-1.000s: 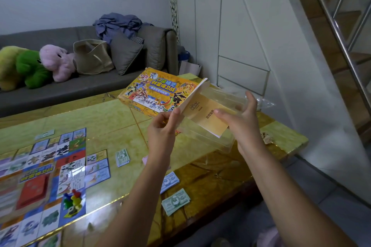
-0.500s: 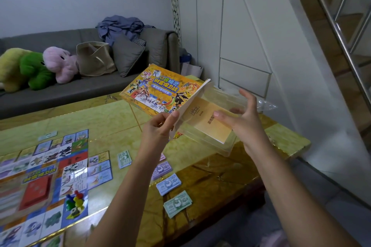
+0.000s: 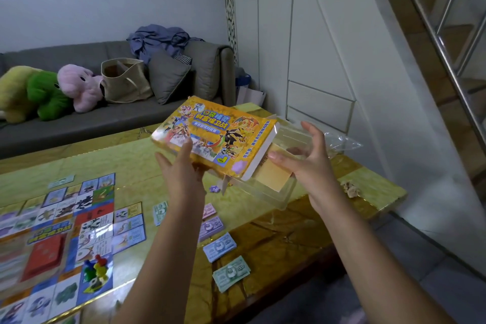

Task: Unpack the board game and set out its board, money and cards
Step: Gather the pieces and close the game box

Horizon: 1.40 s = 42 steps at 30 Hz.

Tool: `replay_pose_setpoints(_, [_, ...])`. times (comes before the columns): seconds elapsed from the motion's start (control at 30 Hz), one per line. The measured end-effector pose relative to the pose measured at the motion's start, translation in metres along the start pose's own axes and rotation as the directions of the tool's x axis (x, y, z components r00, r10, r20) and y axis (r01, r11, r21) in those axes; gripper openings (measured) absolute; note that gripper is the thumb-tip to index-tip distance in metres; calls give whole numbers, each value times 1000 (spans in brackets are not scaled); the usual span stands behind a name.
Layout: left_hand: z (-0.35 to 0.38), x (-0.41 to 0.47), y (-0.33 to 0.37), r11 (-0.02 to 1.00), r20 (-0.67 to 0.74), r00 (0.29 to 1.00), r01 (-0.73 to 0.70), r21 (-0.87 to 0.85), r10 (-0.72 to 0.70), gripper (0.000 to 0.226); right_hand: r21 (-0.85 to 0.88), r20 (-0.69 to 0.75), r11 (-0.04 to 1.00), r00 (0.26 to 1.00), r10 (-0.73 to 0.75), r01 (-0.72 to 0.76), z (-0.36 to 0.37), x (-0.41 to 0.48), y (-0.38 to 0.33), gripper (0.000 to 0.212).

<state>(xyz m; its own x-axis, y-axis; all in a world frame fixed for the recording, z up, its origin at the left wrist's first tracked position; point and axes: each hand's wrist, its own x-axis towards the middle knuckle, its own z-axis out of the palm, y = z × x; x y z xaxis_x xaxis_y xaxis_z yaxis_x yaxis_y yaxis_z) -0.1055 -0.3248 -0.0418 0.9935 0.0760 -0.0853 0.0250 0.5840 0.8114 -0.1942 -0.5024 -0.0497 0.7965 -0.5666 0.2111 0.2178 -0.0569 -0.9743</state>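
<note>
Yellow box (image 3: pixel 210 129) touching left hand (image 3: pixel 181 173)

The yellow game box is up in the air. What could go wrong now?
1. The game box is tilted, and the left hand seems to prop it with straight fingers only, so it might slip onto the table.
2. The yellow booklet seems to lie loose in the clear tray that the right hand holds; it could slide out.
3. The green money stack sits near the table's edge; a dropped box could knock it off.
</note>
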Motion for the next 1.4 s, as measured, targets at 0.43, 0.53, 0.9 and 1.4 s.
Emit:
replay_pose_setpoints(0.43, [18,-29,-15,972,117,965,236,11,-236,33,113,-117,988,989,-92,106,18,-12,3,43])
replay_pose_setpoints(0.53, [24,-34,-14,976,151,964,214,43,-218,38,122,-135,984,984,-116,132,17,-10,3,52])
replay_pose_setpoints(0.9, [11,-24,7,907,58,969,203,369,-240,45,-180,382,927,892,-243,330,-22,-4,-16,65])
replay_pose_setpoints(1.4, [5,-46,3,901,560,784,1,433,-270,61,-60,35,913,915,-401,403,-11,-5,-6,15])
